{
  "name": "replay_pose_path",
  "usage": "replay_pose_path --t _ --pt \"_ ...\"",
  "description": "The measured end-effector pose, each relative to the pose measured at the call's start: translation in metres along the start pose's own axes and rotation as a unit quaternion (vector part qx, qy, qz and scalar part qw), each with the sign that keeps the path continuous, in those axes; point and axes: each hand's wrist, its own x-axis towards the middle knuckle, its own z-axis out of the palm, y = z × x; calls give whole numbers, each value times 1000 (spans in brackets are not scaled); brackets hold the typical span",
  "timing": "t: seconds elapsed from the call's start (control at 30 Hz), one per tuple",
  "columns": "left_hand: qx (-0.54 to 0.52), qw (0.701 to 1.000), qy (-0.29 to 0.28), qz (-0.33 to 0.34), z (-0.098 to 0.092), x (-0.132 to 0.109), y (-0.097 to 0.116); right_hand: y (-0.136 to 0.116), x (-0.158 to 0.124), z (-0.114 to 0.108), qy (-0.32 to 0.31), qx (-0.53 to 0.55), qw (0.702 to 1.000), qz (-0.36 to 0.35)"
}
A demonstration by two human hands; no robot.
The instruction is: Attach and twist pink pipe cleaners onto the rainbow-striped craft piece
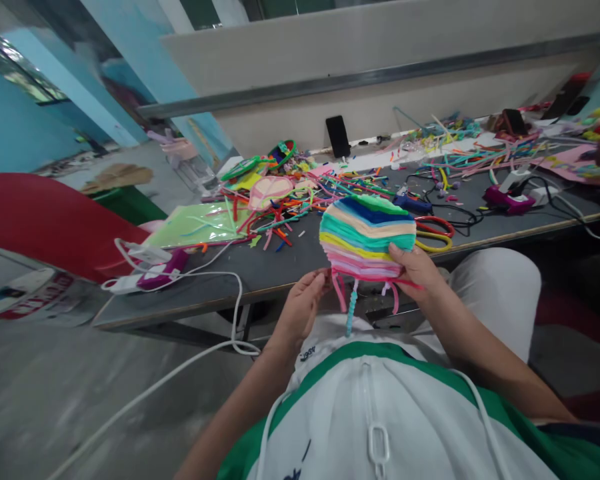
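Holding the striped disc [366, 233] close above my lap, my right hand [416, 268] is clamped on its lower right rim, thumb on the face. My left hand [303, 307] pinches the lower left rim with curled fingers. Loose tails [350, 310] dangle between both hands. The left pinch looks light to me: a tug on a tail could pull a stripe loose or tip the disc. Beyond the hands lies the counter [280, 267], where red and yellow loops [433, 233] and scattered stems [280, 200] could snag those tails.
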Motion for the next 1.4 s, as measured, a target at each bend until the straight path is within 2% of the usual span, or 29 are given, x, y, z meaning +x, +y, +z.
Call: replay_pose_path --t 0.13,0.27,0.4,0.57,0.83,1.07,1.2,1.27,1.4 --pt "118 991 -51 -35 4 3 1 8 4 -4 -28 -17 999 37" --pt "169 982 -60 -58 4 1 -13 17 8 -13 -15 -14 998 64" --pt "154 984 -49 -74 0 0 -18 23 13 -22 2 4 998 68" --pt "66 988 -83 -113 -4 5 -8 18 18 -26 -11 -13 997 81" --pt "73 995 -32 -58 -3 11 -21 24 20 -28 4 -33 991 131" --pt "-33 997 66 -28 -9 9 -16 23 14 -38 0 11 987 158" --pt "-49 994 89 -38 -14 6 -18 28 3 -35 10 -51 978 203" --pt "-53 994 84 -55 -16 4 -19 31 -2 -33 -4 -52 976 210" --pt "-88 990 67 -83 -18 2 -22 38 -12 -27 -85 9 974 209"
